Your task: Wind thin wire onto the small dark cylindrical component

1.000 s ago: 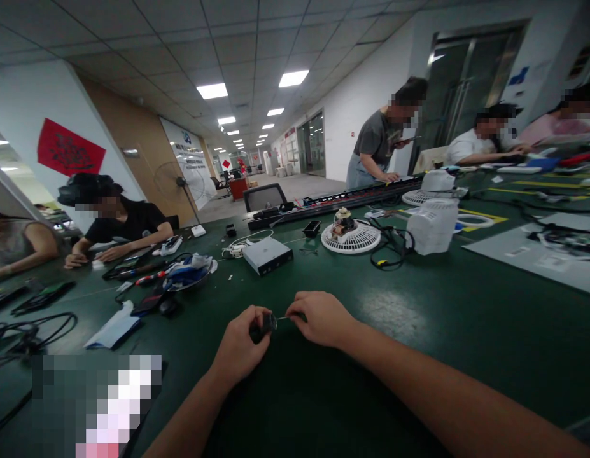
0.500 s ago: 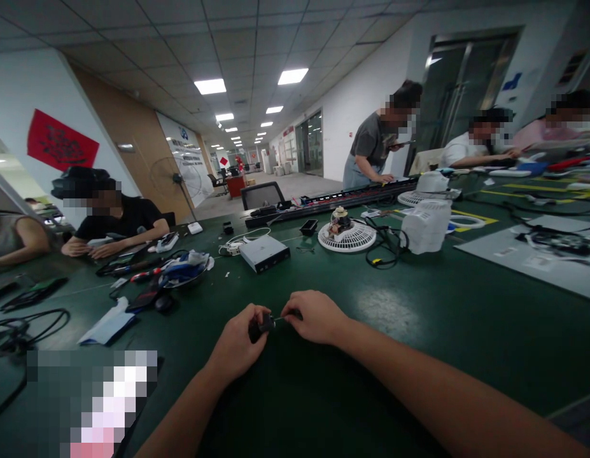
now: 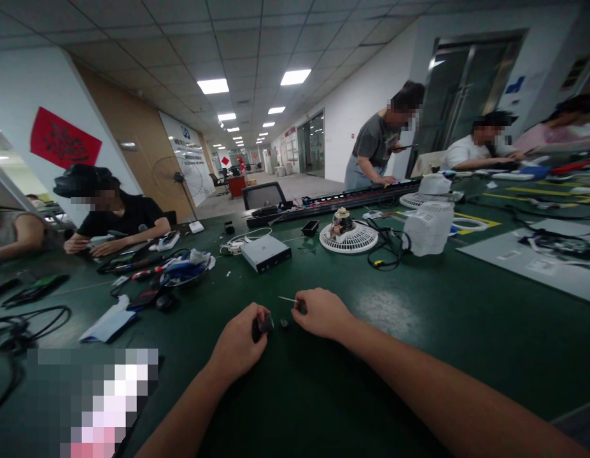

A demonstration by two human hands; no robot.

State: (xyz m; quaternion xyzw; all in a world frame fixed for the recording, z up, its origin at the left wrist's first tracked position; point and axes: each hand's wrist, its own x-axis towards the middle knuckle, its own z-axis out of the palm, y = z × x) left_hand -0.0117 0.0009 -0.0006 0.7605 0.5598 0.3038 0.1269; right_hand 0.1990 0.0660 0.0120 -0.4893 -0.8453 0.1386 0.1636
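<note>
My left hand [image 3: 240,337] is closed around a small dark cylindrical part [image 3: 265,323] with a shiny metal end. It is held low over the green table, its end facing right. My right hand [image 3: 321,312] pinches a thin metal rod [image 3: 288,299] that juts out to the left; its other end is hidden in the fingers. Between the two hands sits a small round dark-metal piece [image 3: 284,323], apart from both and apparently on the table. Its exact kind is too small to tell.
Beyond my hands lie a silver disc drive [image 3: 266,253], a white fan grille with a motor [image 3: 348,236] and a white plastic housing [image 3: 428,228]. Tools and a blue cloth [image 3: 182,267] are at the left. A person [image 3: 118,210] sits across the table; others work farther right.
The rod has come away from the dark cylindrical part as my right hand moved slightly right. A small round metal piece now shows between the hands. My left hand stays nearly still.
</note>
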